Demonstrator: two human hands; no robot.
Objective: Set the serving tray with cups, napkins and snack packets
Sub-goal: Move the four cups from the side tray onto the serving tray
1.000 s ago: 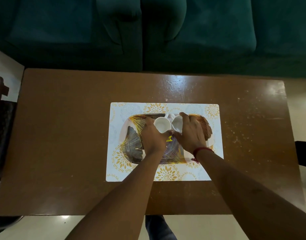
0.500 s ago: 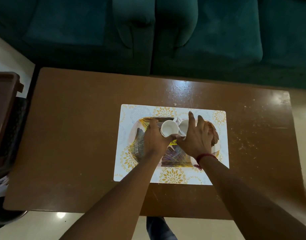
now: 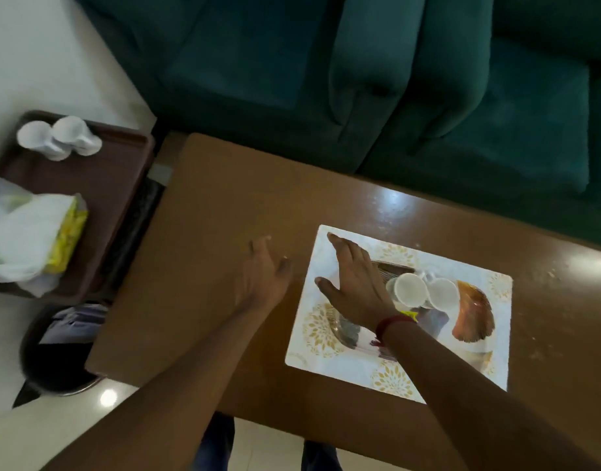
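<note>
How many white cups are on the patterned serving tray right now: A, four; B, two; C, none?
B: two white cups sit side by side on the serving tray, both hands (left hand, right hand) open and off them.

Head camera, looking steeply down over table (image 3: 224,232).

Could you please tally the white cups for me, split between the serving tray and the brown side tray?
Cups on the serving tray: 2
Cups on the brown side tray: 2
Total: 4
</note>
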